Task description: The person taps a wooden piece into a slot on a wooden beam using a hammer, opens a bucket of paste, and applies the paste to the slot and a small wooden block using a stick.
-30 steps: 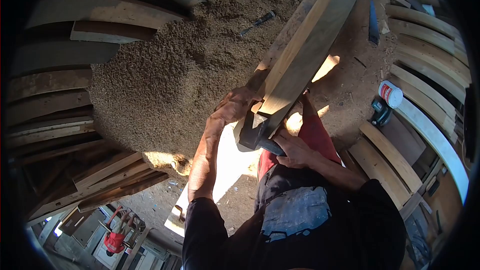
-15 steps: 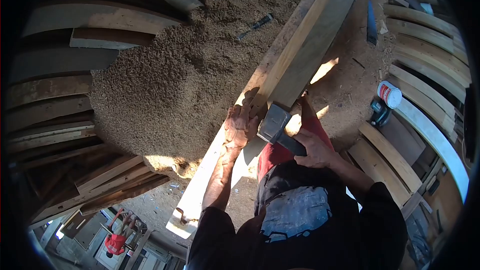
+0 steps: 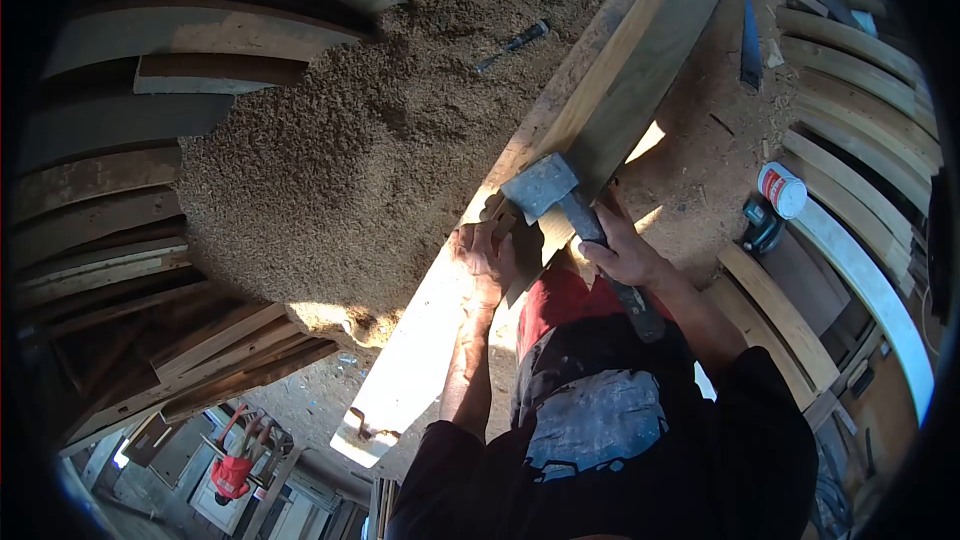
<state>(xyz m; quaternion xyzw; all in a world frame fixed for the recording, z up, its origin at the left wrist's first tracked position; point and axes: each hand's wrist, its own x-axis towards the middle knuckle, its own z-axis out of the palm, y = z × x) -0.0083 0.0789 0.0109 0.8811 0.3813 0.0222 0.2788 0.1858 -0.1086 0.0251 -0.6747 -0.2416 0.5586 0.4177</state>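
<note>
My right hand [image 3: 625, 250] is closed around the dark handle of a mallet [image 3: 540, 188], gripping it partway along, with the butt sticking out toward my body. The blocky grey mallet head is over the beam, just above my left hand. My left hand [image 3: 484, 265] rests on the sunlit plank [image 3: 405, 375], its fingers curled in by the near end of the thick wooden beam [image 3: 640, 90]. Shadow and the fingers hide what they grip, if anything. The beam lies lengthwise on the plank.
A chisel-like tool [image 3: 512, 46] lies on the wood shavings [image 3: 330, 180]. To the right are a handsaw [image 3: 750, 45], a white tub [image 3: 782, 190], a power tool [image 3: 764, 226] and curved timbers [image 3: 780, 320]. Stacked timbers [image 3: 100, 180] line the left. A person in red [image 3: 231, 477] is farther off.
The mallet head has risen up and away over the beam, and more handle now shows behind my right hand. My left hand stays at the beam's end, its forearm shifted slightly right.
</note>
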